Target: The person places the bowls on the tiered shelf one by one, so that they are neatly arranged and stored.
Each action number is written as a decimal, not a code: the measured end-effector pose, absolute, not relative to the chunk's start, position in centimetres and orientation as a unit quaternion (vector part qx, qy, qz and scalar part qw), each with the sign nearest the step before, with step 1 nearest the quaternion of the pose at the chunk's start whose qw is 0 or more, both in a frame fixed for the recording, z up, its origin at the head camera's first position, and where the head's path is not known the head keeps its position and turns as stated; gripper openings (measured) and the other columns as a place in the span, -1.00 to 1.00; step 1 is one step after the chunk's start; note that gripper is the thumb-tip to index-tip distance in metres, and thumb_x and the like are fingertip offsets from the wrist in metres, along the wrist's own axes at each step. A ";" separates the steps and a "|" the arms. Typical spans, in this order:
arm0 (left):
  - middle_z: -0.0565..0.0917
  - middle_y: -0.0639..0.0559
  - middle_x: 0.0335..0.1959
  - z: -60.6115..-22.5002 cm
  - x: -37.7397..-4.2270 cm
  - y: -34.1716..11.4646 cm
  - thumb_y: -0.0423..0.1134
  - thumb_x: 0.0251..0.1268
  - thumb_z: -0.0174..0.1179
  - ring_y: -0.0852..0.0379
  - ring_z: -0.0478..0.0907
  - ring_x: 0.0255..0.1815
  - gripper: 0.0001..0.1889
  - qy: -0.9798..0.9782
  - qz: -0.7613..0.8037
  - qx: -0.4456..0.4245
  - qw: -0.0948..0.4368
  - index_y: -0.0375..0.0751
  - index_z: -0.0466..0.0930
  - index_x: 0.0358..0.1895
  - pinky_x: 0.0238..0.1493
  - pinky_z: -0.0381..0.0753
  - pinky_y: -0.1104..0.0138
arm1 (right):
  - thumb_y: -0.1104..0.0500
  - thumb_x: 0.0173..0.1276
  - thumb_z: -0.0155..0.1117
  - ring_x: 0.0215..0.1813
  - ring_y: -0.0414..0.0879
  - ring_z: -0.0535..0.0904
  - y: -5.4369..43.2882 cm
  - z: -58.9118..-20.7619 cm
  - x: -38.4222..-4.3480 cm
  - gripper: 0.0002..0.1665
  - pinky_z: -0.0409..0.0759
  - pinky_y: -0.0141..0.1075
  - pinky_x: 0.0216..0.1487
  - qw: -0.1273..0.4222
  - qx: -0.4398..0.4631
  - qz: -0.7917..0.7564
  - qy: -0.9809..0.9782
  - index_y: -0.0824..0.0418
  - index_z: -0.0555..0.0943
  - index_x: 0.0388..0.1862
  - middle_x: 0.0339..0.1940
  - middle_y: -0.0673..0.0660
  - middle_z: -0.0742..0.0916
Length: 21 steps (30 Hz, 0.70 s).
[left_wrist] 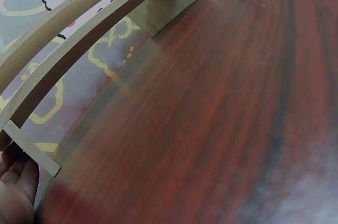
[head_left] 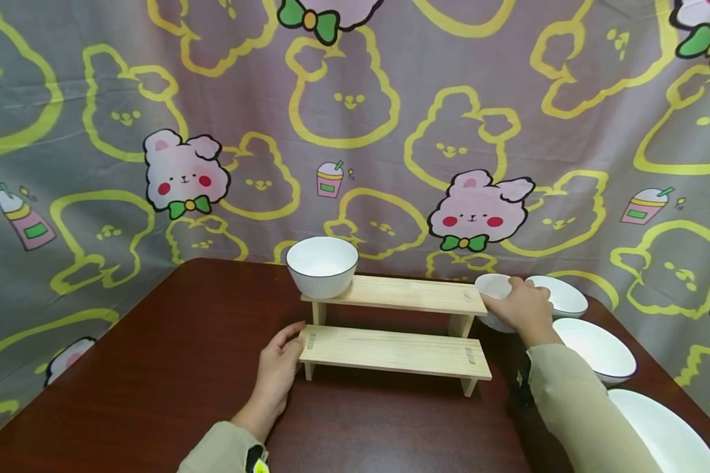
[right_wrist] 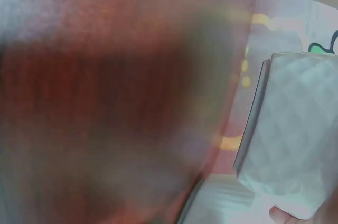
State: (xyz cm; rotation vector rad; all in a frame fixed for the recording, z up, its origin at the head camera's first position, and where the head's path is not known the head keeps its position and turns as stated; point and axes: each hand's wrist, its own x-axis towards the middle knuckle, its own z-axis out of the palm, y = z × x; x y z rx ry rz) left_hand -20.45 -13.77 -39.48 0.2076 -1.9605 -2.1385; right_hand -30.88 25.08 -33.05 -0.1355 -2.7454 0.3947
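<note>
A two-tier rack of pale, bare wood stands on a glossy red-brown wood-grained table. Taking the rack as the centre of a clock, the person's left hand is between 8 and 9 o'clock, thumb and fingers gripping the left end of the lower board.

The right hand, between 2 and 3 o'clock, grasps a white bowl with a quilted diamond pattern outside, just beside the right end of the upper board; whether this bowl touches the table I cannot tell. A white round bowl with a thin dark rim sits on the upper board at 10 o'clock. Three white dishes line the table from past the right hand round to 4 o'clock.

Small grey marks at the board ends are too small to read, as is the yellow patch on the left wrist. The grey fabric at 12 o'clock shows drawn cups with green, illegible labels.
</note>
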 end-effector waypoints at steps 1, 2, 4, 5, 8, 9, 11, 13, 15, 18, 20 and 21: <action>0.59 -0.20 -0.04 -39.5 -20.5 -13.8 -0.33 0.33 -0.06 0.30 0.51 -0.27 -0.61 -0.670 -0.729 0.071 0.116 -0.31 0.41 0.20 -0.30 0.51 0.43 | -0.43 0.04 0.11 -0.05 0.47 0.31 25.0 -32.9 -30.9 0.08 0.35 0.21 -0.20 0.181 -0.048 0.137 -0.973 0.51 0.37 0.14 -0.05 0.54 0.47; 0.59 -0.21 -0.04 -39.5 -20.5 -13.8 -0.33 0.32 -0.06 0.30 0.51 -0.27 -0.61 -0.670 -0.729 0.071 0.117 -0.31 0.41 0.20 -0.30 0.51 0.43 | -0.43 0.03 0.11 -0.05 0.47 0.31 25.0 -32.7 -30.9 0.10 0.35 0.22 -0.21 0.181 -0.048 0.135 -0.973 0.52 0.37 0.14 -0.04 0.54 0.47; 0.59 -0.21 -0.05 -39.6 -20.5 -13.8 -0.34 0.32 -0.06 0.30 0.51 -0.27 -0.61 -0.670 -0.730 0.070 0.117 -0.31 0.41 0.20 -0.30 0.51 0.43 | -0.42 0.03 0.11 -0.06 0.48 0.31 25.0 -32.3 -30.9 0.09 0.35 0.22 -0.21 0.180 -0.048 0.130 -0.974 0.53 0.37 0.13 -0.03 0.55 0.46; 0.60 -0.20 -0.06 -39.6 -20.5 -13.8 -0.34 0.32 -0.05 0.30 0.51 -0.28 -0.61 -0.669 -0.731 0.070 0.117 -0.31 0.41 0.20 -0.31 0.51 0.43 | -0.42 0.03 0.11 -0.05 0.48 0.30 25.0 -32.1 -30.9 0.10 0.35 0.23 -0.21 0.178 -0.048 0.129 -0.974 0.54 0.36 0.13 -0.02 0.56 0.45; 0.61 -0.18 -0.09 -39.6 -20.5 -13.9 -0.35 0.31 -0.05 0.31 0.51 -0.31 -0.61 -0.666 -0.733 0.069 0.117 -0.31 0.41 0.20 -0.32 0.50 0.43 | -0.43 0.03 0.10 0.00 0.51 0.28 25.0 -31.5 -30.9 0.12 0.35 0.26 -0.19 0.170 -0.048 0.119 -0.977 0.55 0.35 0.14 0.07 0.61 0.42; 0.61 -0.17 -0.10 -39.5 -20.5 -13.9 -0.35 0.31 -0.05 0.31 0.51 -0.31 -0.61 -0.666 -0.733 0.069 0.117 -0.31 0.41 0.20 -0.33 0.50 0.43 | -0.44 0.03 0.09 0.02 0.53 0.27 25.0 -31.3 -30.9 0.13 0.35 0.27 -0.17 0.169 -0.047 0.116 -0.978 0.56 0.34 0.15 0.09 0.63 0.40; 0.61 -0.17 -0.10 -39.5 -20.5 -13.9 -0.34 0.31 -0.05 0.31 0.51 -0.32 -0.61 -0.667 -0.732 0.069 0.117 -0.31 0.41 0.20 -0.34 0.50 0.43 | -0.45 0.02 0.09 0.04 0.54 0.25 25.0 -30.8 -30.8 0.16 0.34 0.29 -0.16 0.166 -0.044 0.115 -0.978 0.57 0.33 0.16 0.12 0.66 0.37; 0.61 -0.17 -0.09 -39.5 -20.5 -13.9 -0.34 0.32 -0.05 0.31 0.51 -0.31 -0.61 -0.669 -0.731 0.070 0.117 -0.31 0.41 0.20 -0.34 0.50 0.43 | -0.47 0.01 0.09 0.05 0.55 0.24 24.9 -30.4 -30.6 0.20 0.33 0.30 -0.16 0.167 -0.039 0.113 -0.979 0.59 0.32 0.17 0.10 0.66 0.38; 0.60 -0.18 -0.08 -39.6 -20.5 -13.9 -0.33 0.32 -0.05 0.30 0.51 -0.30 -0.61 -0.670 -0.729 0.070 0.118 -0.30 0.41 0.20 -0.33 0.50 0.43 | -0.47 0.00 0.10 0.03 0.53 0.26 24.9 -30.0 -30.5 0.21 0.34 0.29 -0.18 0.171 -0.035 0.114 -0.978 0.60 0.32 0.17 0.04 0.64 0.40; 0.60 -0.17 -0.09 -39.6 -20.5 -13.9 -0.33 0.32 -0.04 0.30 0.50 -0.30 -0.61 -0.672 -0.728 0.070 0.118 -0.30 0.41 0.20 -0.33 0.49 0.43 | -0.48 -0.02 0.11 -0.01 0.51 0.28 24.9 -29.4 -30.2 0.22 0.35 0.25 -0.21 0.179 -0.030 0.113 -0.977 0.61 0.32 0.17 -0.02 0.61 0.42; 0.61 -0.17 -0.09 -39.7 -20.5 -13.9 -0.33 0.32 -0.04 0.30 0.50 -0.31 -0.61 -0.672 -0.727 0.071 0.119 -0.30 0.42 0.20 -0.34 0.49 0.43 | -0.47 -0.01 0.12 -0.01 0.50 0.28 24.8 -28.9 -30.0 0.22 0.33 0.23 -0.19 0.183 -0.027 0.112 -0.976 0.62 0.33 0.17 -0.03 0.60 0.43; 0.60 -0.17 -0.09 -39.7 -20.5 -13.9 -0.33 0.32 -0.04 0.30 0.50 -0.31 -0.61 -0.673 -0.727 0.071 0.119 -0.30 0.42 0.20 -0.34 0.49 0.43 | -0.47 -0.01 0.12 0.00 0.50 0.27 24.7 -28.7 -29.9 0.22 0.32 0.23 -0.18 0.184 -0.026 0.114 -0.976 0.61 0.33 0.16 -0.03 0.60 0.43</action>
